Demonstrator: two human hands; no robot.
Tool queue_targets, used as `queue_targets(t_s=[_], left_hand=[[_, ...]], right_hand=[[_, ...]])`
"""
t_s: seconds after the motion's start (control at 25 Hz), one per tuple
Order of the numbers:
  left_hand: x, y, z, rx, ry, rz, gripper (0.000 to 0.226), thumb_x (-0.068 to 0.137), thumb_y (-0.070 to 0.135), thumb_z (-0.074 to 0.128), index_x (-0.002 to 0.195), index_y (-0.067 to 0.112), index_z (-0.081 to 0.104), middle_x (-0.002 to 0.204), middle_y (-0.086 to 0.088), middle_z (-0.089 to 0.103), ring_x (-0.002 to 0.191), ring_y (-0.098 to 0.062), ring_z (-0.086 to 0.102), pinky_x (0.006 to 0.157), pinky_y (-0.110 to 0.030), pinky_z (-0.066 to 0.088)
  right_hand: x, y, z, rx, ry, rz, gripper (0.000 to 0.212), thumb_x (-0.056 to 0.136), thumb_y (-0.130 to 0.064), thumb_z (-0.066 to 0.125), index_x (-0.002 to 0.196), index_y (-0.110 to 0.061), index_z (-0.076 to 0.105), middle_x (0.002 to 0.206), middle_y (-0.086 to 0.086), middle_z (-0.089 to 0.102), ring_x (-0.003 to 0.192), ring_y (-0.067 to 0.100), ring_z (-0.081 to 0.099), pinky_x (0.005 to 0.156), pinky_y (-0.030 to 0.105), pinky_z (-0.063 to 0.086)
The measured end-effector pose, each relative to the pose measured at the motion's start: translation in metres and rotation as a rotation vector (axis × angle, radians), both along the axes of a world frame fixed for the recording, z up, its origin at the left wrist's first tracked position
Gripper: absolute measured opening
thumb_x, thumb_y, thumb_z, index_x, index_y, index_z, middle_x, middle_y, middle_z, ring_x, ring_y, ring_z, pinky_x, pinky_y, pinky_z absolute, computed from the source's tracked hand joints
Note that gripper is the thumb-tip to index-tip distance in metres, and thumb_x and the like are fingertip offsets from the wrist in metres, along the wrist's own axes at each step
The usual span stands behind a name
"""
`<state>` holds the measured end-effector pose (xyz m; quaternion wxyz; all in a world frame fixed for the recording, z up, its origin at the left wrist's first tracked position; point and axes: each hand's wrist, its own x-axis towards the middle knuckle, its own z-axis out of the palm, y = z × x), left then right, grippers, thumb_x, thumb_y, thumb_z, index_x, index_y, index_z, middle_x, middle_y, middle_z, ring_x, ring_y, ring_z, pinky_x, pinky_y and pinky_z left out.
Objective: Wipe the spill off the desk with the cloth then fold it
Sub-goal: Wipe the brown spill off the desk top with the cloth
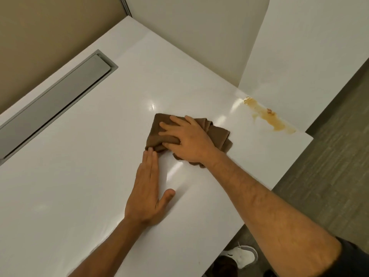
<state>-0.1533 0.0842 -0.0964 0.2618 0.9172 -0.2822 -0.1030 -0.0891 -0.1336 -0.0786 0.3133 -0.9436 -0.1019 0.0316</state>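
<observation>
Currently the right hand (pixel 188 140) lies spread and flat on the bunched brown cloth (pixel 217 134), pressing it onto the white desk (pixel 79 156) — nothing gripped. Left hand (pixel 147 188) flat on the desk, fingers together, fingertips (pixel 149 151) touching the cloth's near corner. Tan spill (pixel 267 116) sits near the desk's far right edge, apart from the cloth — unwiped

even indoor light | glare streaks on desk (pixel 99 156) | sharp
</observation>
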Motion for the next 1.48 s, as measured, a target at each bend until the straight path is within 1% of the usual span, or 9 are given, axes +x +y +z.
queue_targets(t_s=[0.16,0.32,0.44,0.68,0.88,1.04,1.12,1.24,1.48], left_hand=[[-0.002,0.001,-0.002,-0.079,-0.057,-0.036,0.088,0.1,0.073,0.019,0.165,0.019,-0.004,0.175,-0.001,-0.001,0.162,-0.025,-0.001,0.13,-0.041,0.005],[-0.004,0.008,-0.006,-0.205,-0.031,0.064,0.089,0.098,0.075,0.026,0.158,0.01,0.023,0.161,-0.011,0.029,0.151,-0.029,0.031,0.123,-0.043,0.029],[-0.003,0.006,-0.004,-0.073,-0.025,0.057,0.085,0.098,0.074,0.024,0.164,0.021,0.012,0.171,-0.002,0.019,0.159,-0.021,0.018,0.128,-0.038,0.017],[-0.005,0.001,-0.001,0.137,-0.048,-0.018,0.087,0.101,0.07,0.022,0.164,0.023,-0.015,0.174,0.008,-0.012,0.16,-0.01,-0.009,0.128,-0.026,-0.007],[-0.005,0.002,0.0,0.09,-0.051,0.026,0.087,0.102,0.068,0.022,0.164,0.02,-0.015,0.174,0.007,-0.013,0.161,-0.012,-0.01,0.127,-0.027,-0.009],[-0.004,0.003,0.001,0.062,-0.05,0.08,0.085,0.102,0.067,0.019,0.164,0.019,-0.013,0.174,0.005,-0.013,0.161,-0.015,-0.009,0.129,-0.033,-0.009],[-0.003,0.003,0.002,0.035,-0.032,0.101,0.086,0.101,0.069,0.018,0.164,0.019,-0.013,0.173,0.007,-0.015,0.161,-0.014,-0.01,0.129,-0.031,-0.009],[-0.001,0.002,0.001,-0.013,-0.002,0.114,0.089,0.099,0.072,0.019,0.163,0.02,-0.015,0.173,0.01,-0.018,0.16,-0.011,-0.012,0.127,-0.024,-0.009],[-0.001,0.003,-0.001,-0.003,-0.014,0.076,0.092,0.1,0.071,0.023,0.164,0.017,-0.013,0.173,0.005,-0.016,0.161,-0.015,-0.011,0.127,-0.024,-0.008]], right_hand=[[-0.06,0.014,-0.001,0.008,-0.03,0.099,0.052,0.093,-0.044,0.057,0.14,-0.024,0.055,0.143,-0.006,0.057,0.145,0.015,0.033,0.122,0.04,0.011],[-0.136,0.006,-0.014,-0.089,-0.091,0.23,0.048,0.088,-0.051,0.057,0.132,-0.032,0.06,0.152,-0.008,0.048,0.149,0.025,0.026,0.122,0.049,0.008],[-0.188,-0.017,-0.021,-0.197,-0.104,0.219,0.056,0.088,-0.052,0.06,0.141,-0.037,0.051,0.16,-0.006,0.034,0.151,0.031,0.02,0.122,0.052,0.009],[-0.19,-0.063,-0.002,0.109,-0.045,-0.424,0.059,0.078,-0.005,0.077,0.133,-0.022,0.064,0.143,0.001,0.056,0.129,0.024,0.055,0.107,0.053,0.046],[-0.114,-0.076,0.054,0.619,-0.102,-0.753,0.035,0.09,-0.015,0.061,0.116,-0.037,0.069,0.102,-0.024,0.072,0.098,-0.004,0.067,0.083,0.012,0.054],[-0.016,-0.082,0.054,0.459,-0.148,-0.711,0.036,0.093,-0.021,0.055,0.126,-0.03,0.063,0.118,-0.018,0.067,0.109,0.003,0.063,0.094,0.022,0.052],[0.015,-0.074,0.023,0.113,0.023,-0.65,0.052,0.1,-0.037,0.05,0.149,-0.021,0.042,0.153,0.004,0.044,0.138,0.025,0.042,0.115,0.04,0.034],[0.03,-0.051,-0.011,-0.349,0.074,-0.604,0.074,0.098,-0.063,0.036,0.158,-0.022,0.023,0.165,0.015,0.02,0.149,0.041,0.019,0.121,0.049,0.016],[0.059,0.004,-0.009,-0.407,-0.01,-0.322,0.068,0.098,-0.066,0.024,0.155,-0.03,0.03,0.163,0.013,0.026,0.147,0.042,0.022,0.118,0.052,0.02]])
